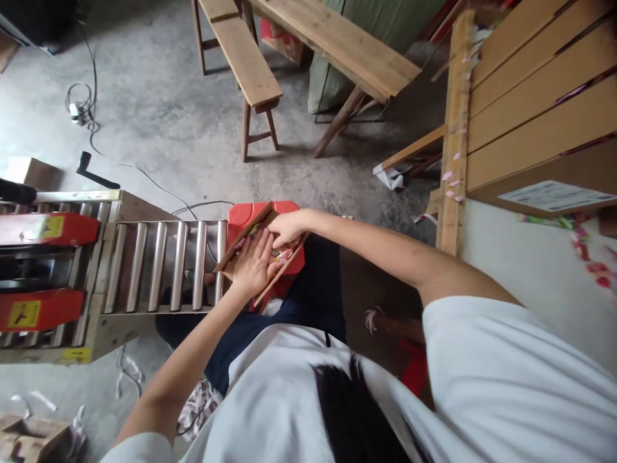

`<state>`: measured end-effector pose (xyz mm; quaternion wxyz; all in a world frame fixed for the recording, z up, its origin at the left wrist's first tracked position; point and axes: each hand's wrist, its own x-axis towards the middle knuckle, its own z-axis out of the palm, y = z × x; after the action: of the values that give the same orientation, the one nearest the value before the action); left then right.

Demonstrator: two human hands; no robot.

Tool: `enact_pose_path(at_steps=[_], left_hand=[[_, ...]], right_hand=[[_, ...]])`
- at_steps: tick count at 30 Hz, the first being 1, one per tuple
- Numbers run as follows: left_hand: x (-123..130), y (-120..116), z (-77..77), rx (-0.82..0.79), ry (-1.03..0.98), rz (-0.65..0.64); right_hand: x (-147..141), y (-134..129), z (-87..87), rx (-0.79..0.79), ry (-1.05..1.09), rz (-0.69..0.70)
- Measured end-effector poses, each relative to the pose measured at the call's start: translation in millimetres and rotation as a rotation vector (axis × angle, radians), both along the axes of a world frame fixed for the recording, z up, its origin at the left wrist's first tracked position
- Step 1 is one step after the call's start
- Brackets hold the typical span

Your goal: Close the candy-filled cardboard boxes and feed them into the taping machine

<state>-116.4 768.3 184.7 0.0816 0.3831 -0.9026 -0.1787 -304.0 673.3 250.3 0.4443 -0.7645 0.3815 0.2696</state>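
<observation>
An open cardboard box (281,281) with raised flaps rests tilted on a red plastic stool (288,207) in front of me. Small, colourful wrapped packets (283,256) show inside it, partly covered by my hands. My left hand (254,260) lies flat over the contents, its fingers stretched out. From the right, my right hand (288,228) reaches into the box at the far side. Its fingertips are bent down and partly hidden, so I cannot see whether they hold anything.
A roller conveyor (164,267) ends at the stool's left, with a red-sided machine (41,308) beyond. Wooden benches (248,61) stand ahead. Cardboard boxes (544,122) are lined up on a table at right. A cable (130,166) crosses the floor.
</observation>
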Motion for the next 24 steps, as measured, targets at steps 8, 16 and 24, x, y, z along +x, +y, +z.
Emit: enact_pose_path(at_steps=[8,16,24], left_hand=[[1.6,-8.9,-11.4,0.278,0.128,0.04],[25.0,-29.6,-7.1,0.608,0.356,-0.098],[28.0,-33.4,-13.3,0.608,0.492,-0.04]], right_hand=[[-25.6,14.6,-2.9,-0.075,-0.165,-0.202],[-27.7,13.4,-22.6,-0.603,-0.244,-0.516],[-4.8,122.7,-24.8,-1.176,-0.367,-1.102]])
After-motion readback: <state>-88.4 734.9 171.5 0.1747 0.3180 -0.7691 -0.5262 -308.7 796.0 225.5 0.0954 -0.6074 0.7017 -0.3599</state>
